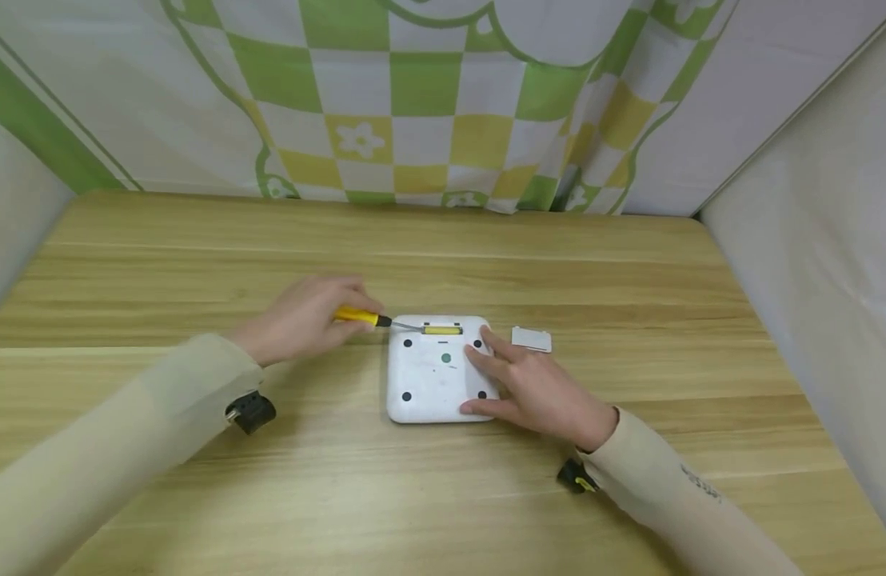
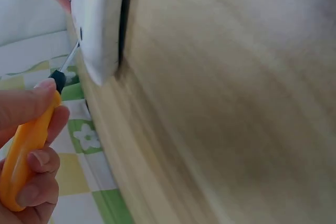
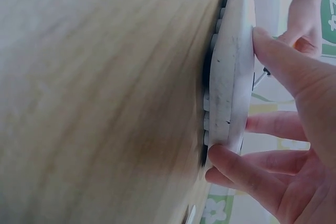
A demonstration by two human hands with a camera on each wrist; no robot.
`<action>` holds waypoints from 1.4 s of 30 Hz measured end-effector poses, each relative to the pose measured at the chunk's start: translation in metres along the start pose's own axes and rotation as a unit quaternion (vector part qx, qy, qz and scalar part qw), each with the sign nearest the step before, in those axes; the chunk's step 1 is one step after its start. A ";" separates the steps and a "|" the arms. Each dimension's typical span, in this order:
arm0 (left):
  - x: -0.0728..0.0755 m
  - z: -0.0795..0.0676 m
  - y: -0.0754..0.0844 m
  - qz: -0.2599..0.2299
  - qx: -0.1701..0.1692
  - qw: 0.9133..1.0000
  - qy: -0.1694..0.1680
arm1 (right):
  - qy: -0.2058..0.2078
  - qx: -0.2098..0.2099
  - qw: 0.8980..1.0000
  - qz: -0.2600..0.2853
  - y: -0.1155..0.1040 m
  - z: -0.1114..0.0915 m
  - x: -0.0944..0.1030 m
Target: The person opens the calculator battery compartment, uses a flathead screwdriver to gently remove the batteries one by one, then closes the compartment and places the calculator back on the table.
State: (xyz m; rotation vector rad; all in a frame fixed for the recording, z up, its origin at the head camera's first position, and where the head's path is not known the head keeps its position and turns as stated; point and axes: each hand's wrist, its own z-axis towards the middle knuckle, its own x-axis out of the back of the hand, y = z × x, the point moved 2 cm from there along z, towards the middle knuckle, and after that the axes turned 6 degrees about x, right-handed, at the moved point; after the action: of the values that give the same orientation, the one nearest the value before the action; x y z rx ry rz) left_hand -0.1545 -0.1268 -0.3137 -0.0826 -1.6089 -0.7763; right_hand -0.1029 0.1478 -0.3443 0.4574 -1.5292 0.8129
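Observation:
A white calculator (image 1: 434, 380) lies face down, its keys against the table in the right wrist view. In its back, a slot near the far edge holds a yellow battery (image 1: 441, 330). My left hand (image 1: 306, 318) grips the yellow handle of a screwdriver (image 2: 26, 145); the metal tip reaches the left end of the battery. My right hand (image 1: 544, 394) holds the calculator's right side, with thumb and fingers spread over its back and edge. Just right of the calculator lies a small white battery cover (image 1: 532, 339).
The wooden table (image 1: 198, 264) extends on all sides of the calculator. Behind its far edge hangs a green, yellow and white checked curtain (image 1: 421, 88). Pale walls stand to the left and right. A small black device sits at each sleeve cuff.

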 end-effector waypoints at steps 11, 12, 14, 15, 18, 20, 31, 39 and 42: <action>-0.016 -0.013 -0.008 -0.054 0.039 0.997 0.032 | -0.006 -0.006 1.000 -0.001 -0.001 0.000 0.002; -0.017 -0.014 -0.008 -0.057 0.041 0.997 0.036 | -0.006 -0.006 1.000 0.000 -0.001 0.000 0.002; -0.019 -0.016 -0.009 -0.062 0.042 0.996 0.043 | -0.006 -0.005 1.000 0.001 -0.001 0.000 0.001; -0.019 -0.017 -0.009 -0.066 0.042 0.996 0.046 | -0.005 -0.004 1.000 0.001 -0.001 0.000 0.001; -0.021 -0.018 -0.010 -0.072 0.041 0.995 0.052 | -0.004 -0.003 1.000 0.004 -0.001 0.000 0.000; -0.022 -0.019 -0.010 -0.074 0.040 0.995 0.055 | -0.004 -0.003 1.000 0.006 -0.001 0.000 0.000; -0.031 -0.023 -0.010 -0.094 0.065 0.991 0.066 | -0.007 -0.006 1.000 0.006 -0.001 -0.001 0.000; -0.036 -0.026 -0.012 -0.112 0.073 0.988 0.077 | -0.005 -0.005 1.000 0.007 0.000 -0.001 0.000; -0.037 -0.026 -0.012 -0.118 0.075 0.987 0.078 | -0.003 -0.003 1.000 0.006 0.000 -0.001 0.000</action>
State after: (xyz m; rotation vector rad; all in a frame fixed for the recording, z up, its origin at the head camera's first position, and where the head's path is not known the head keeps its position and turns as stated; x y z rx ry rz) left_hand -0.1303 -0.1360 -0.3529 0.2761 -1.5383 -0.8186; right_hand -0.1018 0.1485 -0.3448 0.4469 -1.5411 0.8156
